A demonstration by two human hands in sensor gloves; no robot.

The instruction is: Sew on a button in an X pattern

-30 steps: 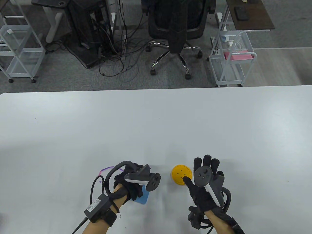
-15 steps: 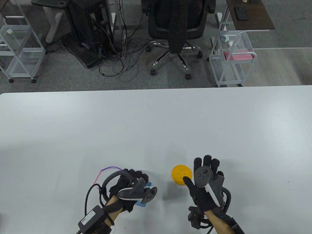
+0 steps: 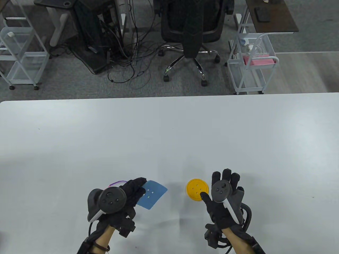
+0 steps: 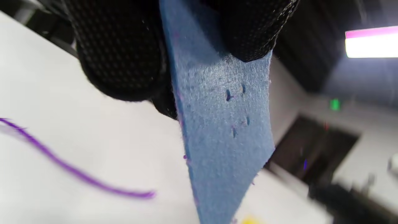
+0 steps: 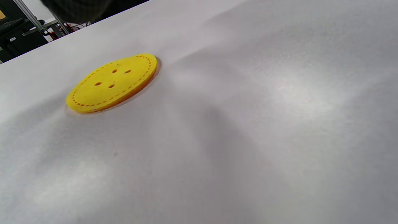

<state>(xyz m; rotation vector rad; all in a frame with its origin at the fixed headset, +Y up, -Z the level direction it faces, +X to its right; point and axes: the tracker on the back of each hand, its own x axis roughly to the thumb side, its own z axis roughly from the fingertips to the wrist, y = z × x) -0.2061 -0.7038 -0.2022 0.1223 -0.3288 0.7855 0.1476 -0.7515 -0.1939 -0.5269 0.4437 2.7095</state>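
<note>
At lower left of the table view, the left hand (image 3: 124,197) pinches a blue felt patch with four small holes (image 3: 151,194). At lower right, the right hand (image 3: 221,197) lies flat, fingers spread, beside the round yellow felt button (image 3: 196,189) on the white worktop (image 3: 169,137). A purple thread (image 4: 74,171) trails behind the left hand.

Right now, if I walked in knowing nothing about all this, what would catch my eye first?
Probably the bright yellow felt button lying flat on the white table, with four holes in its middle, just beside the right hand, which rests open next to it. Then the blue felt patch, also pierced with four holes, which the left hand grips by one edge, a purple thread trailing beside it.
</note>
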